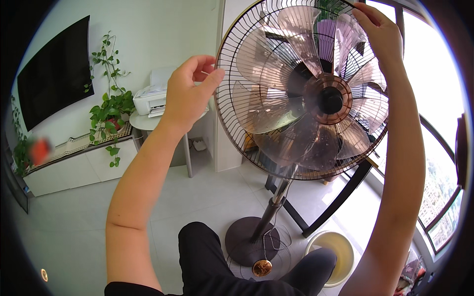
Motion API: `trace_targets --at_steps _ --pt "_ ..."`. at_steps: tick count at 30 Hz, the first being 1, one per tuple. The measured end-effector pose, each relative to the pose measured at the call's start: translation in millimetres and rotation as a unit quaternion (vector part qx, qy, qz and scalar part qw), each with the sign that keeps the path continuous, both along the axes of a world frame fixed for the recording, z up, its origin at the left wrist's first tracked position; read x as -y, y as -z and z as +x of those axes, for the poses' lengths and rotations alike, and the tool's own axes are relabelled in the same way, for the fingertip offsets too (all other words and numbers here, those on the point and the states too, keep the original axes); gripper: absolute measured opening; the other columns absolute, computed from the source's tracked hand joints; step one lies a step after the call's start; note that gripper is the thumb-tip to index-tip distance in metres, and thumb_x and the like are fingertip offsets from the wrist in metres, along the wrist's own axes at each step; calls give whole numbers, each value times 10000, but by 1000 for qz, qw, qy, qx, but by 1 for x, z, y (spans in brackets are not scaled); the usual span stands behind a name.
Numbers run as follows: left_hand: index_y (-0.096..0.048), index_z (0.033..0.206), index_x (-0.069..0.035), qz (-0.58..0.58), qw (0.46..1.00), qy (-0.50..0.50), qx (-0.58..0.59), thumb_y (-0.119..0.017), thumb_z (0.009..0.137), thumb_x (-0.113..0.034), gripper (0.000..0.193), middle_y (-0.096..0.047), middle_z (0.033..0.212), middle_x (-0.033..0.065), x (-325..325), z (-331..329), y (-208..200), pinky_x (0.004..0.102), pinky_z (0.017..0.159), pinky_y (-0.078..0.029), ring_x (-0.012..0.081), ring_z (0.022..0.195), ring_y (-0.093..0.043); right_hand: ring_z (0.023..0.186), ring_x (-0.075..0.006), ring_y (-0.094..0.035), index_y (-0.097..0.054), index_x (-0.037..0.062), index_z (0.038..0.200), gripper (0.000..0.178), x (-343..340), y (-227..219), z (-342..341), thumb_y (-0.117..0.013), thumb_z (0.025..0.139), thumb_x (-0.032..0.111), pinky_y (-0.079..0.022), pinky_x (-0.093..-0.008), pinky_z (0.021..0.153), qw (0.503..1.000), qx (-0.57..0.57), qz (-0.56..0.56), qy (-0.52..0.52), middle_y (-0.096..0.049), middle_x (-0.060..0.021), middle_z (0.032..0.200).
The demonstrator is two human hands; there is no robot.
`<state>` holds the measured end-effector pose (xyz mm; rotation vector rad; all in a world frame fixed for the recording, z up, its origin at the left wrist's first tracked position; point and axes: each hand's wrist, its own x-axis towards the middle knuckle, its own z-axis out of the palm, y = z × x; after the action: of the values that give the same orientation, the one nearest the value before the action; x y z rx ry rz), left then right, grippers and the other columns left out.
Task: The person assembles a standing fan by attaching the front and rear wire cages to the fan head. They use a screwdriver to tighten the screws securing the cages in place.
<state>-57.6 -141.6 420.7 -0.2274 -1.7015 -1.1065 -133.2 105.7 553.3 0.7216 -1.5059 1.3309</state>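
The TV [55,71] is on a pale wall [163,29], with a long, low white cabinet [79,170] beneath it and a leafy trailing plant [106,111] just to its right. Farther right of the TV stands a small, round, pale table [142,122] bearing a white printer [145,103]. Well to the TV's right, across a floor [173,197] of large, pale, glossy tiles, tall dark-framed windows [437,89] let in bright daylight that whitens the panes and shines on the tiles nearby.

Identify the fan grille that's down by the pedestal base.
The copper-badged wire grille, lying low; the other grille is raised behind the fan blades.
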Motion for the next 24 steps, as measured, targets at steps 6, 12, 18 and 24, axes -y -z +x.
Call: trace_targets --at_steps 6,12,18,24 --pt "-558 979 14 -32 999 -33 4 -617 724 -84 280 -571 764 43 -1 -4 3 237 591 -466 101 669 -532 1039 -236 -511 -573 210 1110 406 -68 3 -76 -552 781 446 -391 -370 881 955 -153 47 248 -554 -90 1109" --pt "-564 925 10 -69 988 -112 -76 -600 710 -45 225 -575 752 41 -14 3 5 227 534 -457 95 645 -524 1101 -249 -457 -451 41 1205 573 -130 86 -86 -536 793 431 -343 -384 928 988 32 -107 105 -501 -135 1166" --pt "-556 942 6 -89 973 -156 -145 -587 709 -12 235 -564 777 46 -29 -10 16 224 537 -457 99 657 -521 1106 -216 -440 -409 19 1223 503 -137 175 -102 -436 876 383 -360 -367 918 919 227 -114 -303 -469 -130 1173" --pt "-489 1110 17 -84 974 -172 -118 -557 816 -51 310 -557 916 26 -13 -6 27 192 668 -415 55 802 -495 930 -138 -506 -401 27 1230 371 -117 193 -84 -439 894 181 -445 -289 773 930 205 -102 -287 -522 -74 1048"
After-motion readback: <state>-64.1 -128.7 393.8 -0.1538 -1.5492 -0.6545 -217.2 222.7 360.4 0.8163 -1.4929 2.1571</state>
